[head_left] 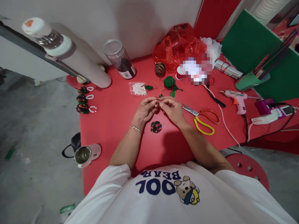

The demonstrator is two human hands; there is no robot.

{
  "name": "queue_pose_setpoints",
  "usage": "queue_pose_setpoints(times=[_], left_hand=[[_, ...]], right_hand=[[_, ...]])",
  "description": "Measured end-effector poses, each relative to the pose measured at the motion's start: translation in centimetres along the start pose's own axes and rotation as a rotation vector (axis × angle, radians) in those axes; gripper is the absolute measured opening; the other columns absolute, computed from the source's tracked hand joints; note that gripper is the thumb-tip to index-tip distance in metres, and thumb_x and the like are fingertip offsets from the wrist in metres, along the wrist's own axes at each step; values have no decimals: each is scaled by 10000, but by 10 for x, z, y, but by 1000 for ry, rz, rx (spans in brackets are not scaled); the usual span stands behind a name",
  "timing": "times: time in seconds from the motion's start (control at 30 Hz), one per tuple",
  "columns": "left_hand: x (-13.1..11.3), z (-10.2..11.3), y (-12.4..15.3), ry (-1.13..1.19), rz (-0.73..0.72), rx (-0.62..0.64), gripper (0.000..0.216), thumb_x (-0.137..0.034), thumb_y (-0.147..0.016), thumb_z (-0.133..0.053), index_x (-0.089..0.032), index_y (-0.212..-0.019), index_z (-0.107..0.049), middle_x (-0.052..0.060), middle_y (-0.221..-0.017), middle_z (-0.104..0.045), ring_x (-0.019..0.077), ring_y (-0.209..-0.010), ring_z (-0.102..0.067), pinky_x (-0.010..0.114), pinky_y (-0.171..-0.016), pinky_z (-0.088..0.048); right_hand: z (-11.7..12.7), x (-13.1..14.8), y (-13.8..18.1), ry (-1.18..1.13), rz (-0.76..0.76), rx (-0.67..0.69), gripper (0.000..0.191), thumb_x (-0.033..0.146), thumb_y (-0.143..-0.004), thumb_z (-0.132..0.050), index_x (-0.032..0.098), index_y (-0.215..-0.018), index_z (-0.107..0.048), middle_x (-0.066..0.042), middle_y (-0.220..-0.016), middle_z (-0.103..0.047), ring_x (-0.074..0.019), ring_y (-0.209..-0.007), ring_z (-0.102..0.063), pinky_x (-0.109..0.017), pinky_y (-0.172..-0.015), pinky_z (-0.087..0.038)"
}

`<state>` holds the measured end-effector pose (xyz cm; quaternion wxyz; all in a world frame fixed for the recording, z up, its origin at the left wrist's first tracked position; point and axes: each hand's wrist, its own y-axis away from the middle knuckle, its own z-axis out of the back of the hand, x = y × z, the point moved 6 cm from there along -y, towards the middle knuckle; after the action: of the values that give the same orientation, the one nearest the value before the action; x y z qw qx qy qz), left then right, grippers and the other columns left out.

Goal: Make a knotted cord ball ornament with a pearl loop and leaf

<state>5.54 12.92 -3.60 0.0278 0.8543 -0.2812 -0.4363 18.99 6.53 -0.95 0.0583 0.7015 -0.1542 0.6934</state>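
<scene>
My left hand [147, 109] and my right hand [172, 109] meet over the middle of the red table, fingertips pinched close together. What they hold is too small to make out. Just below them lies a multicoloured knitted piece [156, 127]. Beyond my fingers are a bag of white pearl beads [138, 89], a small green knitted leaf [149, 87] and a ball of green yarn [169, 82] with loose strands. Scissors [195, 114] with one yellow and one red handle rest right of my right hand.
Finished-looking multicoloured pieces with bead loops [82, 99] line the left edge. A metal mug [87, 154] stands front left, a plastic jar [121, 60] at the back. A pink glue gun [238, 101], its cable and a power strip [268, 118] lie right; a red bag [173, 46] sits behind.
</scene>
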Motion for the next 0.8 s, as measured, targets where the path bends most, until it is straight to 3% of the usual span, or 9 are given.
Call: queue_pose_setpoints(times=[0.8], left_hand=[[-1,-2,0,-32,-19,44,344,-205,-607,-1036,-168,-822,-770,-17,-660,-702,82,-557,-640,141,-462,-465]], right_hand=[[2,2,-2,40,53,-4,198,421,-887,-763,256,-777,-763,-65,-1103,-782,-222,-1042,-714,-393,-928,-579]])
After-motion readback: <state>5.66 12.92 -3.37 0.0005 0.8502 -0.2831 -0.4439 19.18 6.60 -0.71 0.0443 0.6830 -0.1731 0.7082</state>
